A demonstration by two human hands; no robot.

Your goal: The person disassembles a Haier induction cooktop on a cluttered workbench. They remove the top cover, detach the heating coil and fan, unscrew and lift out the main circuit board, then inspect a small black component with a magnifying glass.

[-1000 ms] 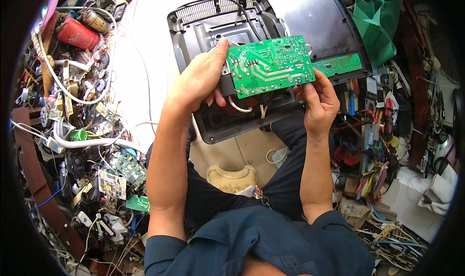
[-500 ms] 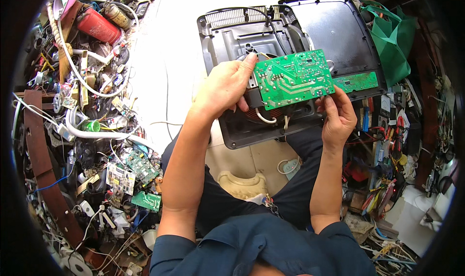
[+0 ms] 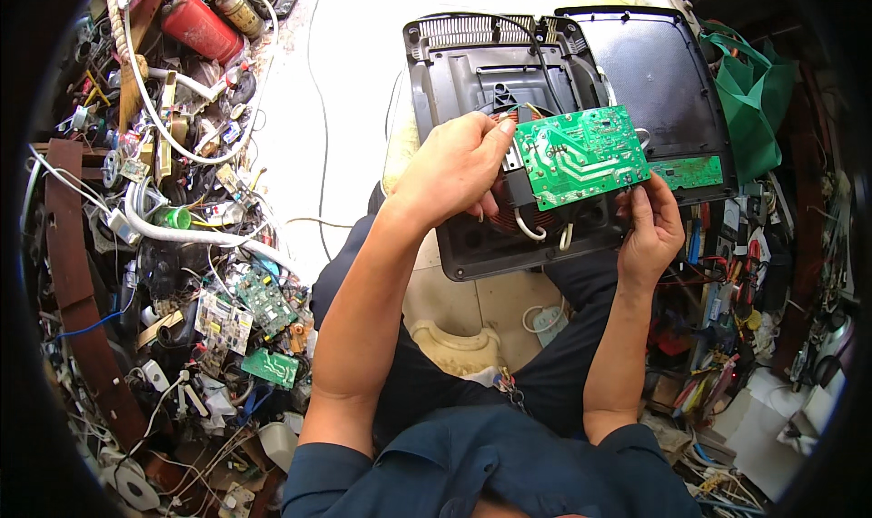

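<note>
A green circuit board (image 3: pixel 581 159) is held solder side up between my two hands. My left hand (image 3: pixel 459 165) grips its left edge, thumb on top and fingers beneath, next to a dark block under the board. At the lower right corner, my right hand (image 3: pixel 652 223) pinches the board between thumb and fingers. Below the board lies the open black appliance housing (image 3: pixel 472 64), with a copper coil (image 3: pixel 534 223) partly hidden by the board. White wires (image 3: pixel 530 230) hang from beneath it. The black cover panel (image 3: pixel 636 59) lies to the right, carrying a narrow green board (image 3: pixel 688 171).
Scrap parts and cables crowd the left, with a red canister (image 3: pixel 202 27) and loose circuit boards (image 3: pixel 263 300) among them. A green bag (image 3: pixel 756 100) stands at the right, above piled tools and wires (image 3: pixel 727 282). A cream stool (image 3: pixel 459 347) sits between my knees.
The circuit board, both hands and the housing appear further right in the picture. The side clutter has also shifted, so the view itself has moved. Both hands keep their hold on the board.
</note>
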